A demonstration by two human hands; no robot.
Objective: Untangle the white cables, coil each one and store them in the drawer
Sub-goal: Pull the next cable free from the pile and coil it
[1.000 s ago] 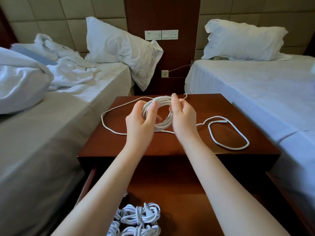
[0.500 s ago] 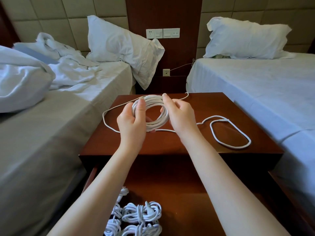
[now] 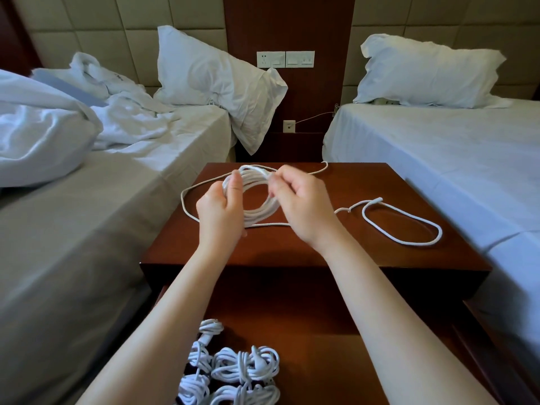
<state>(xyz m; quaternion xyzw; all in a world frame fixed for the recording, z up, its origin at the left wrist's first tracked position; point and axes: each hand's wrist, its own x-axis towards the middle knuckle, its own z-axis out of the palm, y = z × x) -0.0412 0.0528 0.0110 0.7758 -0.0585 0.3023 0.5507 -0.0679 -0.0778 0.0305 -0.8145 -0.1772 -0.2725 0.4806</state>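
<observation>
A brown nightstand point(image 3: 380, 185) stands between a messy bed point(image 3: 102, 229) and a neat bed point(image 3: 438, 156). Over it, the left hand point(image 3: 217, 211) grips the cable coil point(image 3: 258, 214) so the rings stay together. The right hand point(image 3: 304, 206) pinches the top, likely to wrap more on. The loose end point(image 3: 375, 200) lies on the wood. Tidy bundles point(image 3: 245, 369) sit in the open drawer point(image 3: 306, 331).

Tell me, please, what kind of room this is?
Probably a twin hotel bedroom. A left bed and a right bed flank a wooden nightstand, with a padded wall and a socket-and-switch panel behind them.
</observation>
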